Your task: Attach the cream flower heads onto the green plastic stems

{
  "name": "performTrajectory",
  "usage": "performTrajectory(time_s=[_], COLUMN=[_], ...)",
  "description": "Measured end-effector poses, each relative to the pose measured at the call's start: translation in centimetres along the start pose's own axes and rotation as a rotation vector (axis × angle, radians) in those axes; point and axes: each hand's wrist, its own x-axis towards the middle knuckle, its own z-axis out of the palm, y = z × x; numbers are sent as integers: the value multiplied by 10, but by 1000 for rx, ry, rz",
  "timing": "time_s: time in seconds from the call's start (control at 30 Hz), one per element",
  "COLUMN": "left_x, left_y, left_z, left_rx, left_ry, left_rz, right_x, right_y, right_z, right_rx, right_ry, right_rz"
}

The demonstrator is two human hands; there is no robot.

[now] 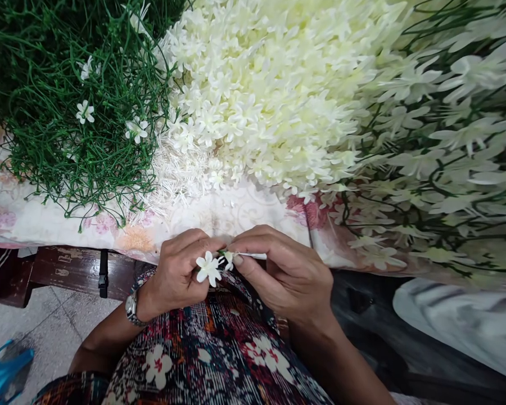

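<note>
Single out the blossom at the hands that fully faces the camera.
The left blossom, beside the left hand: it faces the camera wide open, while the other blossom, nearer the right hand, shows only partly.

Matt cloth-like petals (208, 269), plastic-looking stems (80, 160)

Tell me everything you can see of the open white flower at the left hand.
The white flower is open, with five rounded petals around a pale centre. It looks artificial, perhaps fabric or thin plastic. It faces the viewer, showing in front of the left hand; whether they touch is unclear. A creamier flower sits just to its right; whether they share a stem is hidden.
</note>
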Motion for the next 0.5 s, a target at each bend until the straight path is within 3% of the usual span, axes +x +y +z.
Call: performTrajectory(time_s=[0.5], left_x=[2], left_y=[-2], left_z=[5], left_rx=[26], left_ry=[43], left_rz=[9], right_x=[1], right_y=[1], right_z=[2], right_rx=[-164], right_ry=[-59], right_rz=[-103])
